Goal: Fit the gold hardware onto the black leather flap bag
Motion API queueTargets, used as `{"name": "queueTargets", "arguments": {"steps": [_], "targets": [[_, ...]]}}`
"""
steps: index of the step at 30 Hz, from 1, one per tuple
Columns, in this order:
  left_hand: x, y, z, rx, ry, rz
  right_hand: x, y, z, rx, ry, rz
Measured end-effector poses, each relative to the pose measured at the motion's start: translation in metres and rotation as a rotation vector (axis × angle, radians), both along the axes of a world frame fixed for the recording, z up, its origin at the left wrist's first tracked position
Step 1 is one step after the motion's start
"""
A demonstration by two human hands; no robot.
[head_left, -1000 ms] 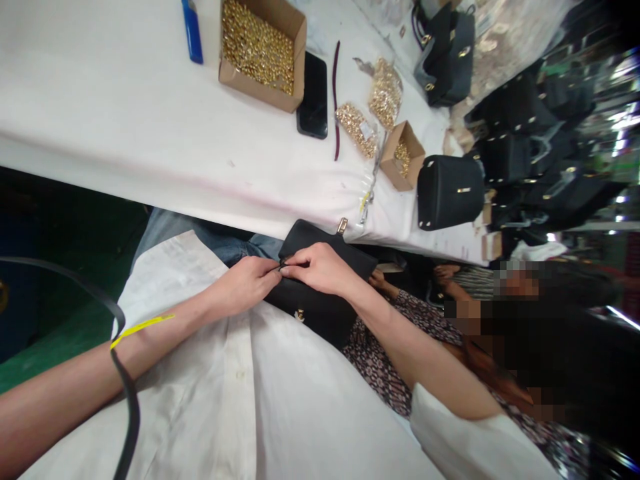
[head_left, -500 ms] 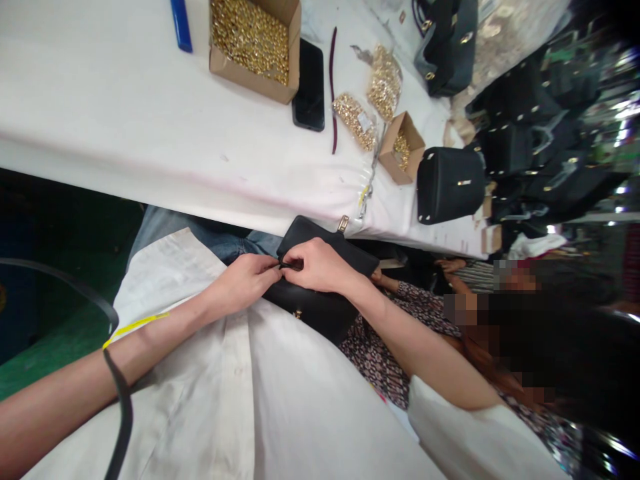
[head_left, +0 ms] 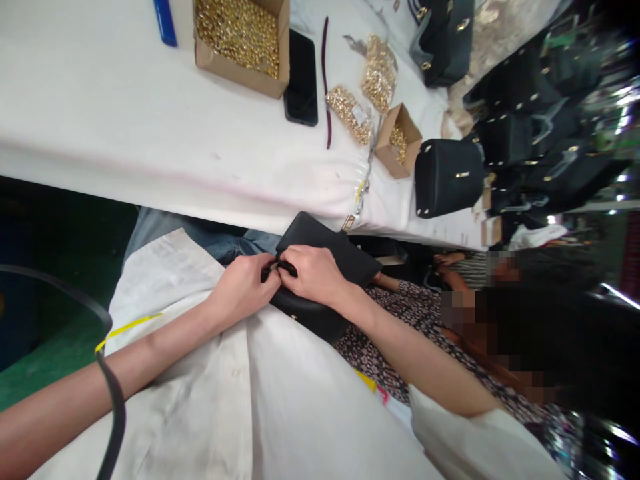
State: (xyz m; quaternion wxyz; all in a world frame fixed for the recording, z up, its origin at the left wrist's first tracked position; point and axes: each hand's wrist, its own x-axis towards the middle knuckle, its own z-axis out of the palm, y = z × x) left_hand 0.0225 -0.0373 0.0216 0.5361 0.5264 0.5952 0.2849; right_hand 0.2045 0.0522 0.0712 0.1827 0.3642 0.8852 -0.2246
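Note:
A black handbag (head_left: 335, 248) with a gold clasp rests in my lap, against the table's front edge. Its flap is folded up and leans toward the tabletop. My left hand (head_left: 246, 285) is closed at the bag's left edge, thumb and fingers pinching a dark part of it. Right beside it, my right hand (head_left: 315, 273) curls over the bag, its fingertips gripping the same edge. Both sets of fingertips nearly meet, and what exactly lies between them is partly hidden.
On the white table (head_left: 125, 113) stand a box of gold studs (head_left: 243, 80), a phone (head_left: 301, 80), bags of gold pieces (head_left: 379, 73), a smaller box (head_left: 400, 140) and a black bag (head_left: 449, 177). A co-worker in a patterned garment (head_left: 395, 320) sits close at the right.
My left hand has turned and its fingers are more curled at the bag's edge. The bag has shifted slightly under my hands. The whole view has drifted a little.

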Motion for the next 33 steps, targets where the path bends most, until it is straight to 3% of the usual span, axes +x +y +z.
{"name": "queueTargets", "arguments": {"steps": [4, 14, 22, 27, 33], "targets": [[0.008, 0.001, -0.006, 0.046, 0.203, -0.037, 0.001, 0.002, 0.000, -0.042, 0.023, -0.073], [0.005, 0.006, -0.010, 0.022, 0.111, -0.029, 0.018, 0.011, 0.005, -0.405, 0.187, -0.362], [0.010, 0.008, -0.013, 0.067, 0.221, -0.055, 0.027, 0.007, -0.001, -0.428, 0.154, -0.422], [0.008, 0.010, -0.016, 0.083, 0.201, -0.070, 0.023, 0.007, -0.004, -0.369, 0.161, -0.340], [0.007, 0.009, -0.019, 0.067, 0.159, -0.061, 0.008, 0.006, 0.008, -0.077, -0.067, -0.103]]}}
